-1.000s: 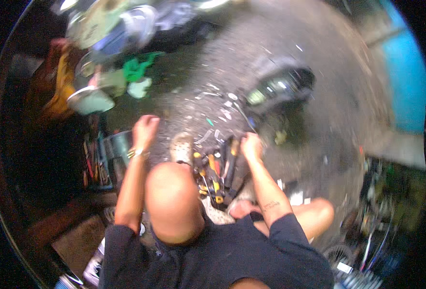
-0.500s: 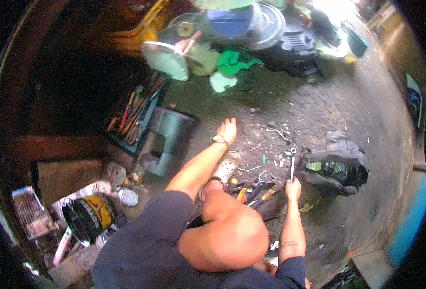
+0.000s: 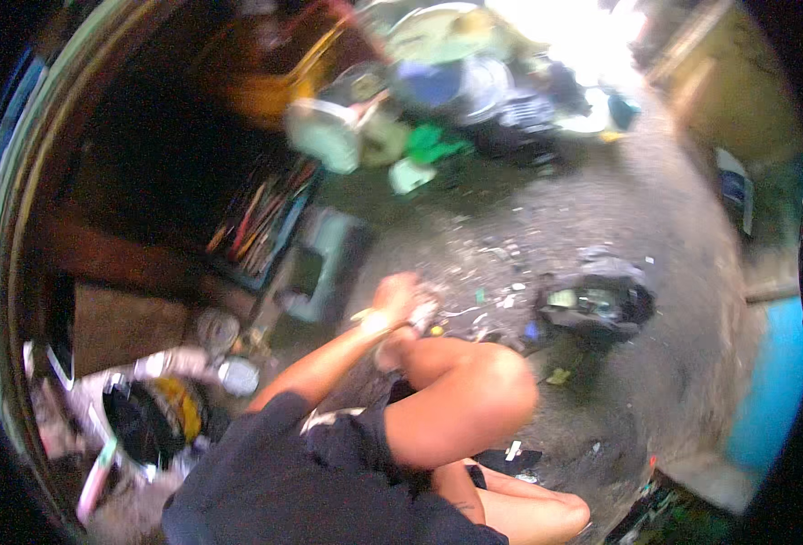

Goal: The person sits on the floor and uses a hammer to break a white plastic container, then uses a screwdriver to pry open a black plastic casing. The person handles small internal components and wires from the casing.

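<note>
Left hand (image 3: 394, 300) reaches out over the raised knee (image 3: 474, 400) to the scattered small parts (image 3: 487, 291) on the floor (image 3: 601, 218) at mid-frame; blur hides its fingers, perhaps curled. Right hand is out of view.

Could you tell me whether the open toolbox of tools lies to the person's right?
No, the toolbox lies on the person's left, beyond the left hand.

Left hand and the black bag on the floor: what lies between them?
In the head view, concrete floor strewn with small bits of debris separates the left hand from the black bag; nothing larger.
</note>
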